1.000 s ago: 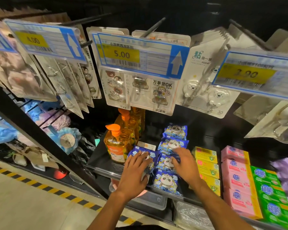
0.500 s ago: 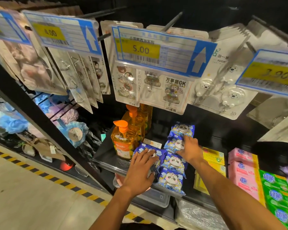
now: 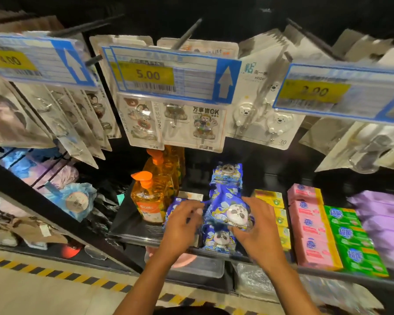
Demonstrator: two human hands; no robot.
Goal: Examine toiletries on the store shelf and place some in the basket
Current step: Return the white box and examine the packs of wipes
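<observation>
Right fingers (image 3: 248, 202) curl over the top of a blue panda pack (image 3: 228, 212), thumb pressed in below the panda face. The right hand (image 3: 259, 230) grips it, tilted, over the row of packs (image 3: 217, 241) at lower centre. Left fingers (image 3: 191, 208) bend across the neighbouring pack (image 3: 175, 204). It's blurry there, so I can't tell whether the left hand (image 3: 180, 226) grips or only rests. Orange soap bottles (image 3: 146, 201) stand just left of it on the black shelf (image 3: 123, 223). To the right sit yellow boxes (image 3: 268, 197), pink boxes (image 3: 305, 214) and green boxes (image 3: 348, 237). Up top, a 5.00 tag (image 3: 148, 75) hangs before hook cards (image 3: 205, 128).
</observation>
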